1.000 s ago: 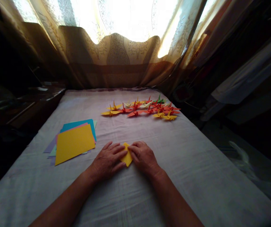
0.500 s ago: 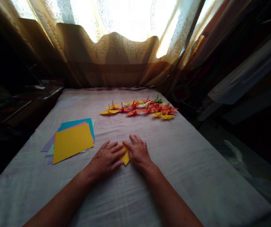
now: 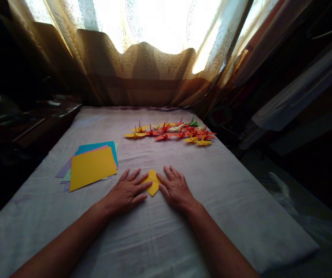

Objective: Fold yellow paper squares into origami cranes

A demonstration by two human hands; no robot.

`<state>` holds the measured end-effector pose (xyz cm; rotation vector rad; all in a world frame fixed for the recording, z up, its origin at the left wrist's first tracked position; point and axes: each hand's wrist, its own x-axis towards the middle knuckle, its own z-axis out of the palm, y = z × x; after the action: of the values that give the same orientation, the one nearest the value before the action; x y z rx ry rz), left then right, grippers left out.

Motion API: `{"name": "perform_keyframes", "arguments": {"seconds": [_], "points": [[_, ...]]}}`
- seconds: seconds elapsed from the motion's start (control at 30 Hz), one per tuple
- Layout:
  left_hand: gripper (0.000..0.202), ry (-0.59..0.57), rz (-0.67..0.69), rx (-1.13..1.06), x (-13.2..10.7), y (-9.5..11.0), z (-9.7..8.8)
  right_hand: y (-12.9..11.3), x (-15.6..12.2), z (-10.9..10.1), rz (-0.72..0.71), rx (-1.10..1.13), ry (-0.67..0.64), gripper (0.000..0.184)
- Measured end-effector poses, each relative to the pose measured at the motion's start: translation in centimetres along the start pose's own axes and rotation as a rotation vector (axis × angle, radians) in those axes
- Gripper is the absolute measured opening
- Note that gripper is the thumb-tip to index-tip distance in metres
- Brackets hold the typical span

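A small piece of folded yellow paper (image 3: 153,183), diamond-shaped, lies flat on the cloth-covered table (image 3: 143,235) between my hands. My left hand (image 3: 127,190) rests palm down with its fingers spread, its fingertips on the paper's left side. On the other side my right hand (image 3: 176,187) lies open too, thumb and forefinger at the paper's right edge. Further left is a loose stack of coloured paper sheets (image 3: 93,168), a yellow one on top, with blue, pink, green and purple edges showing beneath.
Several folded paper cranes (image 3: 163,136) in red, orange, yellow, white and green stand grouped at the table's far side. Behind them hangs a patterned curtain (image 3: 145,65), lit from behind. Dark furniture (image 3: 47,121) stands left of the table, and pale cloth (image 3: 287,100) hangs at right.
My right hand has slid a little right, off the paper's middle, so more of the yellow diamond shows. My left fingers have drawn back slightly. The whole view has shifted a little.
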<state>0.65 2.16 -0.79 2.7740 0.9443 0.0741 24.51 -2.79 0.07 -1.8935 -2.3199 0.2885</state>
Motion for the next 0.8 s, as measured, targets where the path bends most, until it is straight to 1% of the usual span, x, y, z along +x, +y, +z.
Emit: {"name": "perform_keyframes", "arguments": {"seconds": [0.1,0.2,0.3,0.4,0.5,0.57,0.7,0.8], "points": [[0.049,-0.001,-0.003,-0.009,0.1,0.1,-0.2,0.7,-1.6,0.0,0.011,-0.032,-0.002,0.046],[0.048,-0.032,-0.014,-0.006,0.2,0.4,-0.6,1.0,-2.5,-0.4,0.023,-0.052,-0.015,0.045],[0.047,-0.057,-0.023,0.001,0.2,0.7,-0.9,0.5,-2.4,-0.9,0.022,-0.062,0.008,0.043],[0.046,-0.063,-0.038,0.008,0.2,0.9,-1.2,-0.6,-1.9,-0.7,-0.017,-0.041,0.058,0.045],[0.047,-0.078,-0.046,0.015,0.2,1.1,-1.5,-1.6,-1.7,0.1,-0.102,0.003,0.01,0.052],[0.049,-0.092,-0.036,0.018,0.2,1.2,-1.6,-1.8,-1.8,0.7,-0.129,0.016,-0.017,0.053],[0.053,-0.122,-0.023,0.026,-0.1,1.0,-1.8,-1.7,-2.0,1.0,-0.126,0.02,-0.028,0.053],[0.052,-0.104,-0.028,0.034,-1.0,0.4,-1.6,-1.7,-2.1,0.9,-0.13,0.02,-0.028,0.053]]}}
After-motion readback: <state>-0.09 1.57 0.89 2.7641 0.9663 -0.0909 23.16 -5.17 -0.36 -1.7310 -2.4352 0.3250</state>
